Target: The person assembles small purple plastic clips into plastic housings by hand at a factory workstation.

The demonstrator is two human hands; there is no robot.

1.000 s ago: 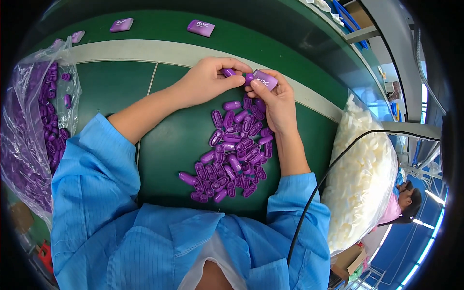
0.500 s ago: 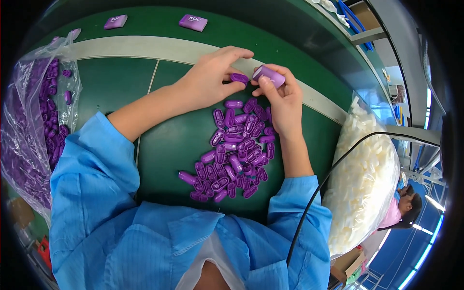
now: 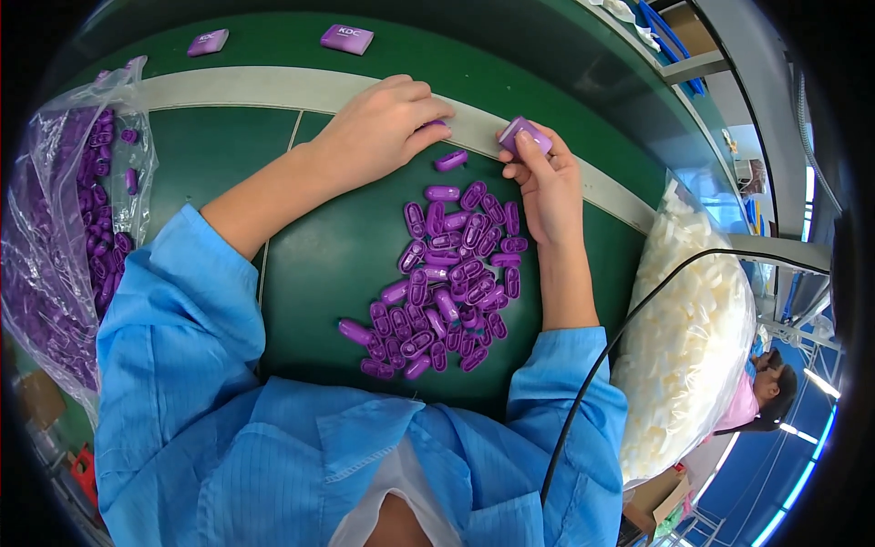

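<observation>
Hands have split apart since half a second ago, they were nearly touching over the top of the pile of purple clips (image 3: 448, 278), now there's a gap with one loose purple clip (image 3: 451, 160) lying in it. Left hand (image 3: 383, 128) is curled knuckles-up just above the pile; a bit of purple peeks out under the fingertips, can't tell if it's actually gripped. Right hand (image 3: 545, 178) pinches a small purple block (image 3: 525, 135) at the pile's upper right. Left of the pile, a clear bag (image 3: 68, 237) of purple parts, partly cut off. Right of it, a bag of white parts (image 3: 688, 337). Far beyond the pile, two flat purple cases (image 3: 347, 38) with white lettering.
</observation>
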